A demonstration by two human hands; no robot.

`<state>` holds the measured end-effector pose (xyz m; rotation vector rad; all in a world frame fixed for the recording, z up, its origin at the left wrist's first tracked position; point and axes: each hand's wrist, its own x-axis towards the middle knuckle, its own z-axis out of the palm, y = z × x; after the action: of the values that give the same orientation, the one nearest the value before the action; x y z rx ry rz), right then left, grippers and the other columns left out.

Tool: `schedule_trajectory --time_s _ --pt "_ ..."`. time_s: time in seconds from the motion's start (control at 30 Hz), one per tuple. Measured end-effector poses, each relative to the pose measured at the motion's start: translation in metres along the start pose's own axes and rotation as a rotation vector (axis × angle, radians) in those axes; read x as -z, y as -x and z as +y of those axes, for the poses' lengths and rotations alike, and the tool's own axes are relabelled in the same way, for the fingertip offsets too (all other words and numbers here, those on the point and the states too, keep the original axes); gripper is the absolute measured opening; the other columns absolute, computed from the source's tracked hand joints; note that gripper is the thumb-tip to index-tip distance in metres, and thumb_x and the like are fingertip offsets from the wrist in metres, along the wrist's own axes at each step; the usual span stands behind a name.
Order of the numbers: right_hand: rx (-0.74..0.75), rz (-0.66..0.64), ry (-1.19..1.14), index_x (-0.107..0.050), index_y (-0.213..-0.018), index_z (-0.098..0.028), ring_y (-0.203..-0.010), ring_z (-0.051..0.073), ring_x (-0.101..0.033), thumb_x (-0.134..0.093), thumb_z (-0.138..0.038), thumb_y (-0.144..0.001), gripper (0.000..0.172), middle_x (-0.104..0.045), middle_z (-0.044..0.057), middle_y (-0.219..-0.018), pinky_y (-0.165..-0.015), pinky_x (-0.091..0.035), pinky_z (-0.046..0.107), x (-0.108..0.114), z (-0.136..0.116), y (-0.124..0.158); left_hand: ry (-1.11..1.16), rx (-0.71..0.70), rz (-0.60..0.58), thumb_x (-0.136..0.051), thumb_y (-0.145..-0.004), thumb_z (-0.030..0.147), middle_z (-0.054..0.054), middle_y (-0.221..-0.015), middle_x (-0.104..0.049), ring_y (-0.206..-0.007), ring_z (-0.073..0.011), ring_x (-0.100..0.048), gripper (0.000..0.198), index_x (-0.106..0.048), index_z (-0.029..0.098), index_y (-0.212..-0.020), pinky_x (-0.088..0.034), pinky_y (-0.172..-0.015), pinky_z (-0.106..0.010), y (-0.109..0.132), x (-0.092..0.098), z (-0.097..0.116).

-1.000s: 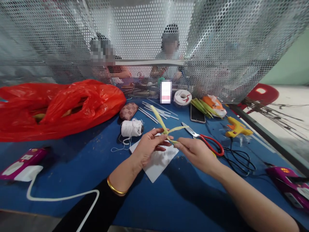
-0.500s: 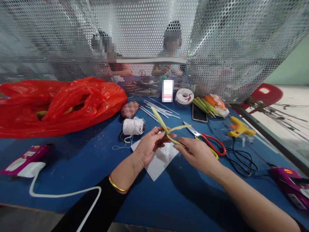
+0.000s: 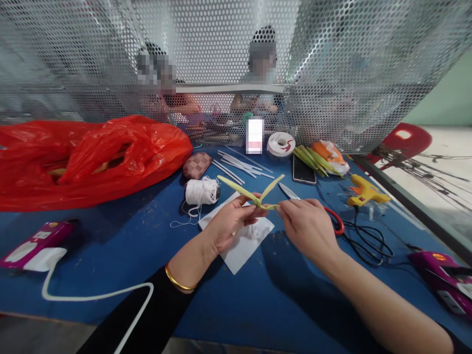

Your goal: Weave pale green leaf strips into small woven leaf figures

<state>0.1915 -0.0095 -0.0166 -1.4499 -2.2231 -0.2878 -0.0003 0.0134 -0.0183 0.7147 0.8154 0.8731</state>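
Between my two hands is a yellow-green leaf strip (image 3: pixel 236 187), crossed or knotted near its middle, with ends pointing up-left, up-right and right. My left hand (image 3: pixel 230 223) pinches it at the crossing, thumb on top. Fingers of my right hand (image 3: pixel 306 221) are closed on the right-hand end. Beneath the hands lies a white sheet of paper (image 3: pixel 245 250). Red-handled scissors (image 3: pixel 289 191) rest partly hidden behind my right hand. Left of the strip sits a spool of white thread (image 3: pixel 202 191), a loose end trailing.
A red plastic bag (image 3: pixel 147 162) fills the back left. White sticks (image 3: pixel 239 164), a ribbon roll (image 3: pixel 281 144), a phone (image 3: pixel 304 169), leaf strips (image 3: pixel 311 160) and a yellow glue gun (image 3: pixel 367 191) lie along the back. Purple power strips (image 3: pixel 39 243) flank the table. Perforated metal stands behind.
The leaf strip has turned: one end now points further left, another rises more steeply. My right hand has moved slightly right and up, covering more of the scissors.
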Motion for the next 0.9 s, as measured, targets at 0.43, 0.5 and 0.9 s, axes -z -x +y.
schedule_trajectory --time_s 0.43,0.5,0.9 --pt "-0.417 -0.281 -1.206 -0.062 -0.084 -0.019 -0.068 0.016 -0.061 -0.055 -0.042 -0.091 0.025 -0.068 0.003 -0.078 -0.062 -0.048 0.028 -0.027 -0.042 0.015 0.220 -0.137 -0.017 -0.062 -0.086 0.010 -0.009 -0.102 -0.075 -0.079 -0.0155 -0.071 0.033 -0.055 0.020 -0.116 -0.054 -0.071 -0.025 0.004 -0.018 -0.019" --pt "-0.519 -0.372 -1.351 -0.059 -0.075 -0.018 -0.062 0.014 -0.056 -0.056 -0.050 -0.088 0.034 -0.063 0.001 -0.068 -0.061 -0.046 0.027 -0.034 -0.046 0.014 0.183 -0.102 -0.001 -0.066 -0.084 0.014 -0.008 -0.101 -0.076 -0.065 -0.0139 -0.069 0.029 -0.055 0.021 -0.109 -0.050 -0.055 -0.022 0.005 -0.019 -0.022" --pt "-0.255 -0.444 -0.549 -0.045 -0.066 -0.021 -0.056 0.015 -0.045 -0.033 -0.036 -0.097 0.037 -0.054 0.002 -0.061 -0.059 -0.030 0.029 -0.015 -0.046 0.016 0.159 -0.186 0.173 -0.082 -0.066 0.021 -0.006 -0.068 -0.074 -0.071 -0.0178 -0.072 0.031 -0.071 0.012 -0.094 -0.051 -0.073 -0.025 0.003 -0.024 -0.033"
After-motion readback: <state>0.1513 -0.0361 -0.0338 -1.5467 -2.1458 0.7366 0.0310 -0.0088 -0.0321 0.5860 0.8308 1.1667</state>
